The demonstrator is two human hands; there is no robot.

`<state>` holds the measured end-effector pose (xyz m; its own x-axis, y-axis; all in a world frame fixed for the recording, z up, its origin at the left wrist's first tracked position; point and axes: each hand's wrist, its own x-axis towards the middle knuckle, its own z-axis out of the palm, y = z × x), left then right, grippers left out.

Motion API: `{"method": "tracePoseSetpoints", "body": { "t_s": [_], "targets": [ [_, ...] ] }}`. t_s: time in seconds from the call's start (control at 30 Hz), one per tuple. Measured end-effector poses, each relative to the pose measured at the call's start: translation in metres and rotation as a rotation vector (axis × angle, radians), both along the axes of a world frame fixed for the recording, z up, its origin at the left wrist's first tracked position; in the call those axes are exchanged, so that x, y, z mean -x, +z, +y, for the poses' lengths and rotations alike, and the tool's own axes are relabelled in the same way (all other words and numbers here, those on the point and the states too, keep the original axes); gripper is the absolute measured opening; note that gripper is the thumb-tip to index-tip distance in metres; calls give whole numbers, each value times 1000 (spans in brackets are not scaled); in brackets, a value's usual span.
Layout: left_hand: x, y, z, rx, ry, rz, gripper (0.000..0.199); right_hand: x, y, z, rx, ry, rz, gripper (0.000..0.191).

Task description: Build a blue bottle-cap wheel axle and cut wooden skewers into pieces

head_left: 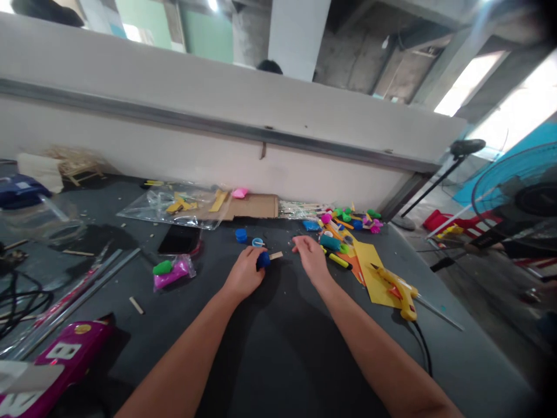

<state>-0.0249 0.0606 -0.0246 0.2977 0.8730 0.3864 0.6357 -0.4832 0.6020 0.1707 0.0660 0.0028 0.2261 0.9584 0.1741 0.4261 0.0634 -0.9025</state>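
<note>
My left hand [244, 271] is closed around a dark blue round piece [263, 260]; whether it is a cap or clay I cannot tell. A short flat wooden stick [275, 255] juts out to the right of it. Just beyond that hand are a blue bottle cap [241, 235] and a light blue ring [257, 242]. My right hand [310, 258] hovers over the table to the right, its thumb and forefinger curved and slightly apart, with nothing visible between them. Near it lie a yellow-and-black marker [337, 258] and a teal roll [329, 242].
Yellow sheet [372, 273] and yellow glue gun [402, 290] lie right, its cord trailing forward. Colourful clay pieces [348, 219] and cardboard [255, 205] line the back wall. At left are a phone [179, 240], bagged pink clay [172, 274] and a purple tool [65, 360].
</note>
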Motion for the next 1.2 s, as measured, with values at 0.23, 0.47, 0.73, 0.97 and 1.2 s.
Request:
{"method": "tracePoseSetpoints", "body": {
  "t_s": [0.23,0.47,0.73,0.97,1.2],
  "targets": [
    [1,-1,-3,-22,-20,6,42,55,55,52,-163,467,-613,27],
    [5,-5,-1,-31,-55,-72,39,132,39,101,-87,767,-860,28],
    [3,-3,2,24,-37,-36,39,19,65,63,29,365,-238,32],
    [2,-3,3,31,-14,2,37,-35,21,-12,257,283,261,28],
    [5,2,0,-64,20,101,40,-16,-8,-20,-40,242,-301,26]
  ]
}}
